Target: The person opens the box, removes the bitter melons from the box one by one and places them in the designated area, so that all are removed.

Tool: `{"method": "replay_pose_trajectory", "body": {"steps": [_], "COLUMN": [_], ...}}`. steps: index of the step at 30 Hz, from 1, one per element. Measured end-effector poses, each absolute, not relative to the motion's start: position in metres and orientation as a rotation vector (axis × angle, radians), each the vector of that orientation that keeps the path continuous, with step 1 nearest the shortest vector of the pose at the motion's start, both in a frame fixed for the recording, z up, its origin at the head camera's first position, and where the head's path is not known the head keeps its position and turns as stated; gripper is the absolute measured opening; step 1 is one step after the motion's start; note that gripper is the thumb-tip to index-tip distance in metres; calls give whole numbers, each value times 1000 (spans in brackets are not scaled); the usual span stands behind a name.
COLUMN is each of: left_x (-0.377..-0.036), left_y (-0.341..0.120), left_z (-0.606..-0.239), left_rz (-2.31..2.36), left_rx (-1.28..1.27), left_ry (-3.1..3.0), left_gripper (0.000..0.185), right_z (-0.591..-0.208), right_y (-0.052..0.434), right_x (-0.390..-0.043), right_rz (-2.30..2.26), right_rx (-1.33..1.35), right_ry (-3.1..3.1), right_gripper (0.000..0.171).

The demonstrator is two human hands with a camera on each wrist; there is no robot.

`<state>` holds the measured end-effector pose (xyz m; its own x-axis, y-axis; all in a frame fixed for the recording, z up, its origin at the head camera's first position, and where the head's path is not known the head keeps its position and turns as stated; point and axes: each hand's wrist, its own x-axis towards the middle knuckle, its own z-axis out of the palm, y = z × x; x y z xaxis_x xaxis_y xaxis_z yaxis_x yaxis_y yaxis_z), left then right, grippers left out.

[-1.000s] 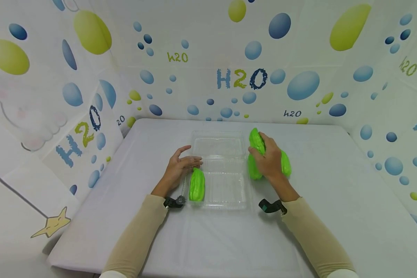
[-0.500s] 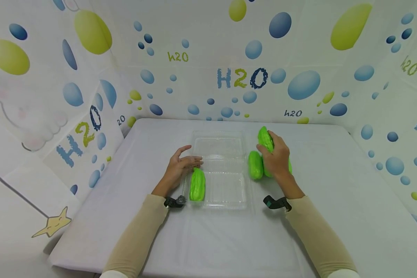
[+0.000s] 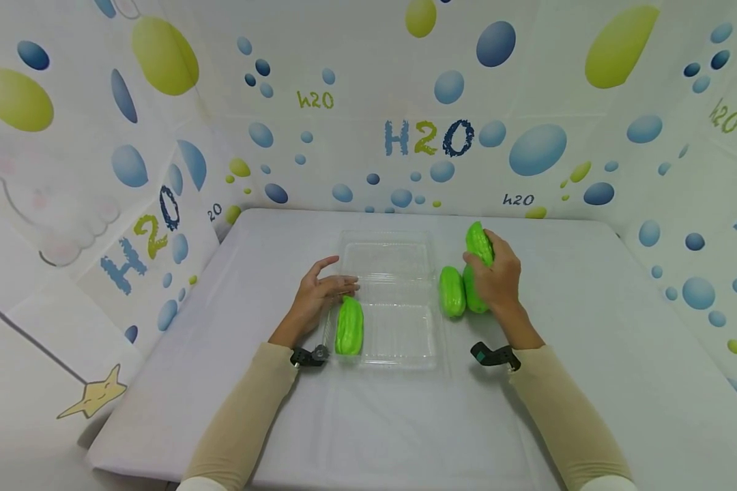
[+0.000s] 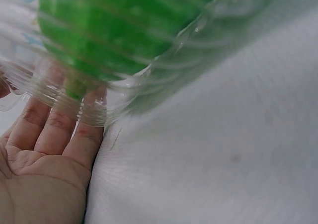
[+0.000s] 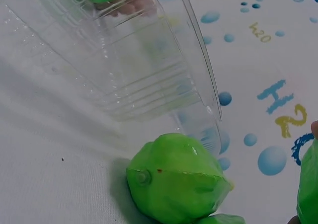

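Right hand (image 3: 497,276) shifted right, gripping gourd (image 3: 479,243)

Gourds: the one in the clear plastic container (image 3: 385,300) is showing bright green with ridged streaks (image 3: 349,326); the loose gourd (image 3: 452,291) beside the container is showing the same green, smoother. The gourd in the right hand (image 3: 499,276) is appearing green too (image 3: 479,242). Tabletop (image 3: 589,354) is presenting plain white. Sleeves (image 3: 246,416) are reading beige. Backdrop (image 3: 368,102) is displaying white with blue and yellow-green bubbles and "H2O" lettering.
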<state>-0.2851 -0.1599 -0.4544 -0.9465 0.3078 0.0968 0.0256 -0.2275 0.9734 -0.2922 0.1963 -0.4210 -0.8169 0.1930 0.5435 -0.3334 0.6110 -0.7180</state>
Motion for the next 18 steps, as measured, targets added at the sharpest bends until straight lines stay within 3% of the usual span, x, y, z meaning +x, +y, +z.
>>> {"method": "replay_pose_trajectory", "body": {"steps": [18], "left_x": [-285], "left_y": [-160], "left_z": [-454], "left_rz": [2289], "left_rx": [401], "left_ry": [1820], "left_gripper": [56], "right_z": [-418], "right_y": [218], "right_x": [-296], "right_rz": [1219], "right_rx": [27], "right_ry": [-2196], "right_gripper": [54]}}
